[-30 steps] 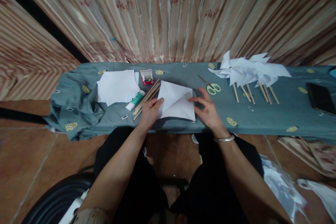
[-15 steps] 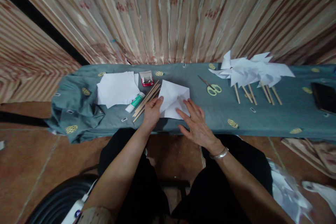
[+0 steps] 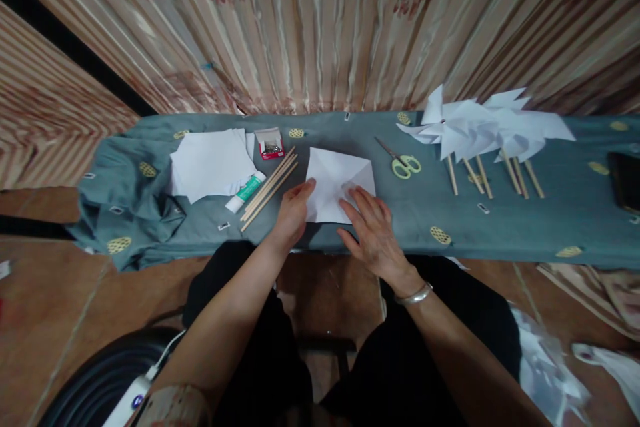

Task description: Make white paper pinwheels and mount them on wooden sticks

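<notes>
Nearby, sticks (image 3: 269,179), scissors (image 3: 403,163), pinwheels (image 3: 480,127)

Quick count of what's on the bench: 1 creased paper square (image 3: 340,180), 1 stack of white sheets (image 3: 213,163), 1 glue stick (image 3: 245,191), 1 red box of pins (image 3: 269,144) and 1 pair of scissors (image 3: 400,161). There's also 1 bundle of wooden sticks (image 3: 269,188), though I can't count those singly. The paper pinwheels (image 3: 480,130) overlap, but I make out about 5 handles, plus 1 dark phone (image 3: 625,180) at the far edge.
</notes>
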The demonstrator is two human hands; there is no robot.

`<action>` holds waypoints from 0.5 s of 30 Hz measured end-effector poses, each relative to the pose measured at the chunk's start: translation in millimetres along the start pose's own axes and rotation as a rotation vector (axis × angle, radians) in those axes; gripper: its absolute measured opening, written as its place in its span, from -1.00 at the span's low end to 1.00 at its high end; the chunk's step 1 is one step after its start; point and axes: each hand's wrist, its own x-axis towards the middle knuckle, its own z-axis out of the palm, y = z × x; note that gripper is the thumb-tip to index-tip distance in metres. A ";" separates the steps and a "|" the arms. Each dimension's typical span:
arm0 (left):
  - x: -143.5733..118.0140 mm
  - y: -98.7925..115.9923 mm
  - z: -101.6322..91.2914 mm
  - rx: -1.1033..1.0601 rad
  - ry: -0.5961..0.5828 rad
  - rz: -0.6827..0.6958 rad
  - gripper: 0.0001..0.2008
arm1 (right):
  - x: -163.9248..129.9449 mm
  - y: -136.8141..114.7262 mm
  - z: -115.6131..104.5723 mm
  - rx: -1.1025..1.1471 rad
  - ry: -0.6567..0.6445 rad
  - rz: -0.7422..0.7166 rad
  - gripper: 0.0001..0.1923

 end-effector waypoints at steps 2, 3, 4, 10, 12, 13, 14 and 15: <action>-1.1 0.1 2.8 0.001 -0.026 -0.032 -0.61 | 0.6 1.0 0.2 0.014 -0.007 0.019 -0.56; -2.0 1.0 4.2 -0.001 -0.037 -0.044 -0.62 | 0.9 1.2 0.3 0.026 -0.014 0.025 -0.56; -3.1 2.4 5.5 -0.002 -0.047 -0.053 -0.64 | 1.3 1.1 0.4 0.039 -0.023 0.030 -0.55; -8.8 8.8 8.2 0.022 -0.065 -0.118 -0.67 | 5.0 -2.6 -0.7 0.085 -0.028 0.027 -0.52; -9.5 8.3 8.2 0.025 -0.054 -0.122 -0.68 | 7.6 -4.4 -2.2 0.097 -0.030 0.023 -0.51; -9.7 7.8 8.6 0.021 -0.038 -0.118 -0.69 | 9.3 -5.3 -3.1 0.103 -0.032 0.021 -0.51; -10.0 7.4 9.3 0.011 -0.015 -0.113 -0.72 | 11.1 -6.1 -3.9 0.106 -0.032 0.019 -0.51; -10.3 7.1 10.6 -0.002 0.007 -0.108 -0.74 | 13.0 -6.9 -4.5 0.107 -0.029 0.017 -0.51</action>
